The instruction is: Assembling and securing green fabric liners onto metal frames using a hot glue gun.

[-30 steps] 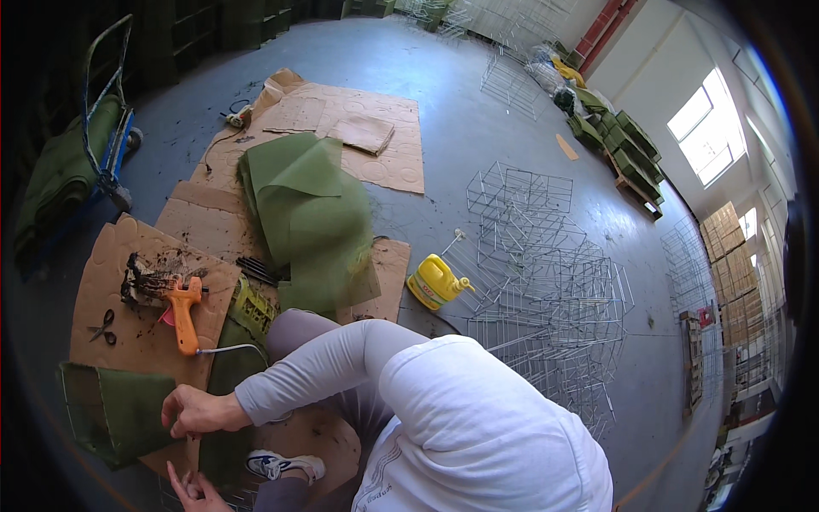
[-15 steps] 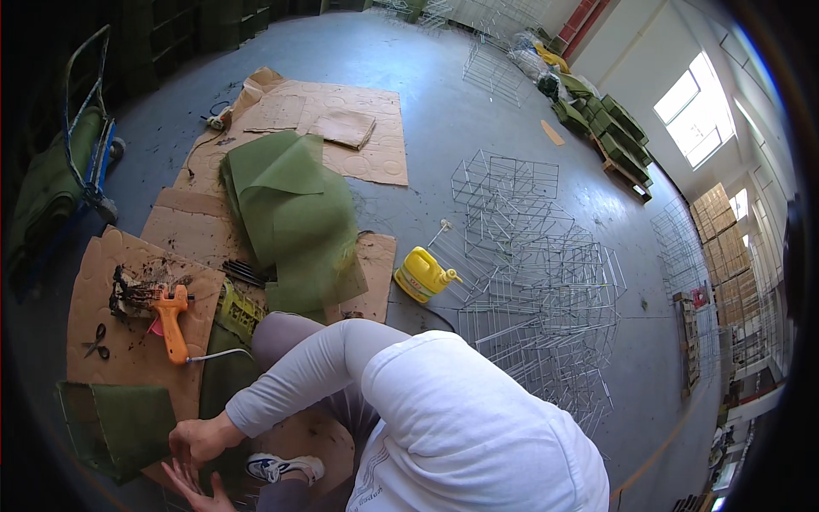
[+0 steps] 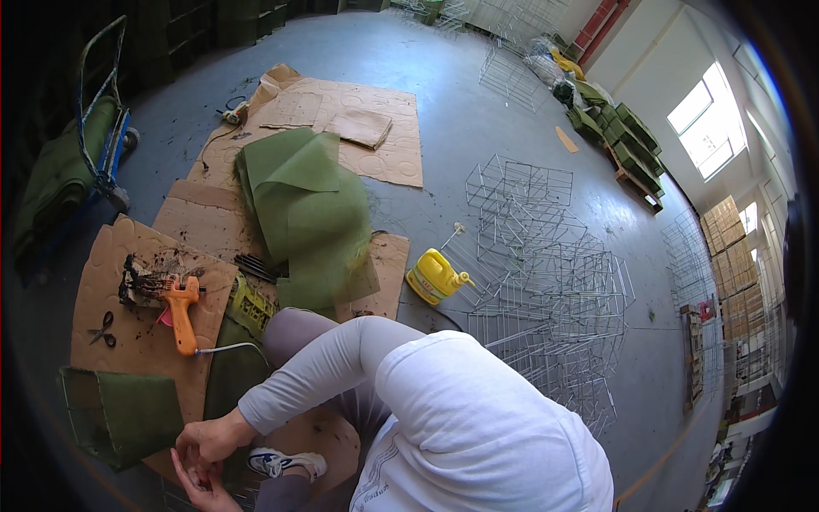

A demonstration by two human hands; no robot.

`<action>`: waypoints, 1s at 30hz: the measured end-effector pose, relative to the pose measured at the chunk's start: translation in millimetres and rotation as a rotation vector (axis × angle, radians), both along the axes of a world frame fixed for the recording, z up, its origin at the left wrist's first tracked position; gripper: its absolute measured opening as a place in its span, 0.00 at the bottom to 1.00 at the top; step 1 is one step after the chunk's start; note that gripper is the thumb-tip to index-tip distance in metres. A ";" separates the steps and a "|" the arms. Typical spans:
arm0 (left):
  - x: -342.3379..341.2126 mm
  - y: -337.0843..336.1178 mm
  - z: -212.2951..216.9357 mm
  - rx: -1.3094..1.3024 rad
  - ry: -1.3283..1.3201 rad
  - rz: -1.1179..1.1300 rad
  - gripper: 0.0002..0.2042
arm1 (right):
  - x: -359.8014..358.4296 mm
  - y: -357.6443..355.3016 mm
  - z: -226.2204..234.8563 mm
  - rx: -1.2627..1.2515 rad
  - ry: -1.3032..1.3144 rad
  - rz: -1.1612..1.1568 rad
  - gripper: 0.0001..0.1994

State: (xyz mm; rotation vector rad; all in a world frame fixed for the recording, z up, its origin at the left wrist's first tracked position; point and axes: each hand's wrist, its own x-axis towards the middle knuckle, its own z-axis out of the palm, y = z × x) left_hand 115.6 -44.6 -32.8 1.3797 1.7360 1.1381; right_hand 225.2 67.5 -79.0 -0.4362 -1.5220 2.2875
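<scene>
The right hand (image 3: pixel 213 439) and the left hand (image 3: pixel 205 491) meet at the lower left, low over the floor. The right hand comes from above with its fingers bent inward; the left lies below it with fingers stretched out toward the box's corner. Where the two overlap the view is small and dim, so I cannot tell whether either set of fingers grips anything.

Just beside them, on their left, sits a green fabric box (image 3: pixel 141 410), its open end turned to the left; whether the right hand touches it is hard to say. Above the box, a cardboard sheet (image 3: pixel 141 346) on the floor carries black-handled scissors (image 3: pixel 104 329) and an orange glue gun (image 3: pixel 182 317), its handle pointing down and a pale cord running off to the right. Dark, stringy residue (image 3: pixel 141 282) lies beside the gun's front end.

Farther up, a loose pile of green fabric sheets (image 3: pixel 299 205) spreads over more cardboard. A yellow jug (image 3: pixel 435 277) stands to the right of that pile, near a tangle of wire frames (image 3: pixel 546 282). A blue hand truck (image 3: pixel 111 154) with folded green fabric (image 3: pixel 64 183) is at the far left, and a white-and-blue shoe (image 3: pixel 277 462) shows near the hands.
</scene>
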 end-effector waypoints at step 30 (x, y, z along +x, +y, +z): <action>-18.7 -3.0 -22.0 0.001 0.693 -0.095 0.34 | 108.0 96.1 68.5 0.806 -0.115 0.154 0.29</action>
